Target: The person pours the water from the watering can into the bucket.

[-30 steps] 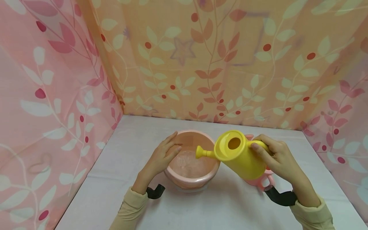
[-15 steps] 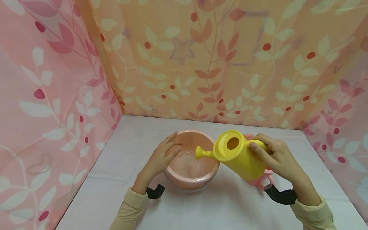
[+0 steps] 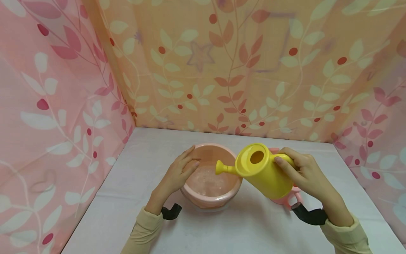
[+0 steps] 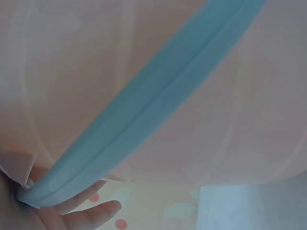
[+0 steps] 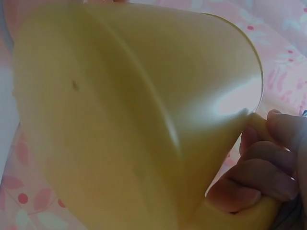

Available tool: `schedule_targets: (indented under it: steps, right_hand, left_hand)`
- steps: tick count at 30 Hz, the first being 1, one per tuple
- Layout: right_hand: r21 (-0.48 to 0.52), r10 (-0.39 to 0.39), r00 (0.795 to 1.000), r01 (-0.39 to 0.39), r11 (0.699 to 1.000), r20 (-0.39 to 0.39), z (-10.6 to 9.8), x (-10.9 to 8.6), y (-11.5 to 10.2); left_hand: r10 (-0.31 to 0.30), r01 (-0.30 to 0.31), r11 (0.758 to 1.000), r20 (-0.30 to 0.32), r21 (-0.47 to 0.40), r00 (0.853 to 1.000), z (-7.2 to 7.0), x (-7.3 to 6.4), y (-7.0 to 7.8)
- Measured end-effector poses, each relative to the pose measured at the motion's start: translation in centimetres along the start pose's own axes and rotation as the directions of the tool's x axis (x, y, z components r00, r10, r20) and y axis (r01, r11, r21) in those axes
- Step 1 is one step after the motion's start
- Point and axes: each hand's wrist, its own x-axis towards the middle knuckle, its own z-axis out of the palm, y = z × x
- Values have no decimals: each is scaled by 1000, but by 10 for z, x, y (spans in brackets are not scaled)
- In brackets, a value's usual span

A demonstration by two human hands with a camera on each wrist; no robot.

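A pink bucket [image 3: 213,199] stands on the table with clear liquid inside, its surface rippled. My left hand [image 3: 174,174] rests on the bucket's left rim, fingers mostly straight. The left wrist view shows the bucket's pale blue carrying handle [image 4: 139,110] crossing its outer wall beside the hand. My right hand [image 3: 302,173] grips the handle of a yellow watering can [image 3: 266,176], thumb on top and fingers curled around it. The can is tilted left, its spout [image 3: 222,168] over the bucket. Any stream from the spout is too faint to make out.
Behind the watering can, mostly hidden, stands a pink object with a loop handle [image 3: 295,198]. A pale cloth covers the table [image 3: 152,141]. Patterned fabric walls [image 3: 203,88] enclose the back and both sides.
The ripples and bubbles on the liquid have shifted and look calmer than half a second ago. Both hands and the watering can stay almost in place.
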Motion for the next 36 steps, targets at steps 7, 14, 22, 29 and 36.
schedule_targets:
  steps: [7, 14, 22, 29, 36]
  right_hand:
    - [-6, 12, 999, -12, 1000, 37, -1, 2, 0]
    - [-34, 10, 999, -9, 999, 50, -1, 4, -1]
    - [-69, -12, 1000, 13, 998, 22, 0, 4, -2]
    - [-81, 12, 1000, -11, 997, 16, -1, 4, -3]
    - [-92, 28, 999, -26, 995, 27, -2, 6, -2]
  left_hand:
    - [16, -16, 1000, -6, 10, 1000, 1, 0, -2]
    - [22, -22, 1000, -4, 1, 1000, 0, 0, -1]
    - [16, -16, 1000, -5, 6, 1000, -1, 0, 2]
    - [22, -22, 1000, -7, 14, 1000, -1, 0, 1]
    - [37, -37, 999, -13, 17, 999, -1, 0, 1]
